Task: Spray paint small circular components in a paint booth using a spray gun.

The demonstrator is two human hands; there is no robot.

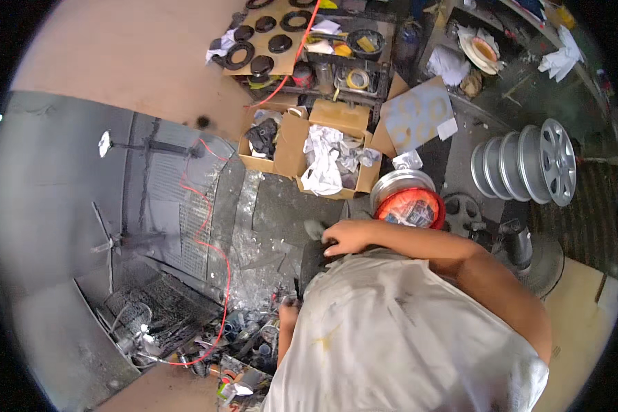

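Observation:
My right hand (349, 237) is at my front with its fingers curled downward, just above a dark surface by my shirt (405, 323). What those fingers hold, if anything, is hidden. A grey rounded thing, perhaps a shoe tip (314, 229), shows just beyond it. Lower and to the left, my left hand (288, 312) sticks out past the shirt's edge, near a cluttered patch of small cups and cans (257, 336). Its fingers are small in view and partly hidden. To the right of my right hand, a red round tub (441, 209) with a crumpled lining stands against a silver wheel rim (402, 180).
Open cardboard boxes (290, 147) with white rags stand ahead. Silver wheel rims (525, 165) lie stacked sideways at right. A red hose (228, 275) runs along the left. Black round parts (279, 43) lie on a board beside a shelf (384, 65). A dark mesh-covered frame (161, 302) sits lower left.

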